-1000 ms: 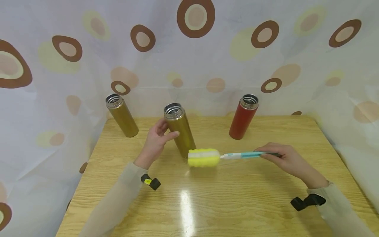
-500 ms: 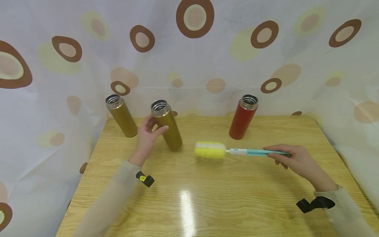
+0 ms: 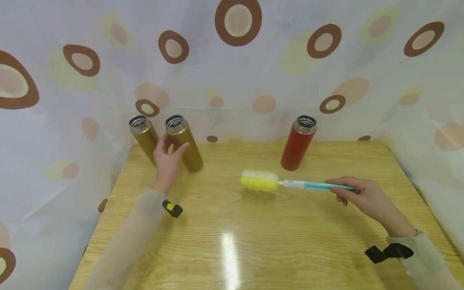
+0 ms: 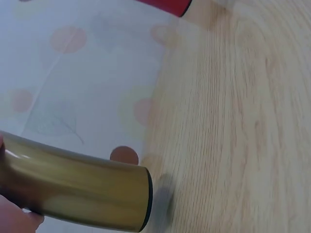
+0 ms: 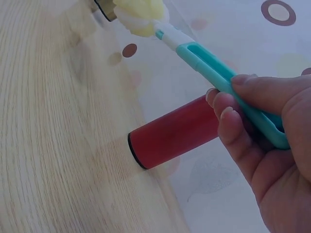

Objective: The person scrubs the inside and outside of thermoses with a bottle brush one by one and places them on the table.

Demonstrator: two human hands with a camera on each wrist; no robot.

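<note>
My left hand (image 3: 168, 159) grips a gold thermos bottle (image 3: 189, 151) below its steel neck, thumb on the near side. The bottle is lidless and upright, just right of a second gold bottle (image 3: 146, 141), which the hand partly covers. In the left wrist view the held bottle's dark base (image 4: 148, 199) shows close over the wood. My right hand (image 3: 360, 197) pinches the teal handle (image 5: 209, 70) of a bottle brush between thumb and fingers. Its yellow and white sponge head (image 3: 259, 181) points left, above the middle of the table.
A lidless red thermos bottle (image 3: 298, 145) stands toward the back right, behind the brush. The wooden table (image 3: 275, 249) meets a hanging sheet (image 3: 250, 72) printed with brown ovals at its back and sides.
The held gold bottle has moved left and back with my left hand, toward the other gold bottle. My right hand has shifted the brush right and slightly back.
</note>
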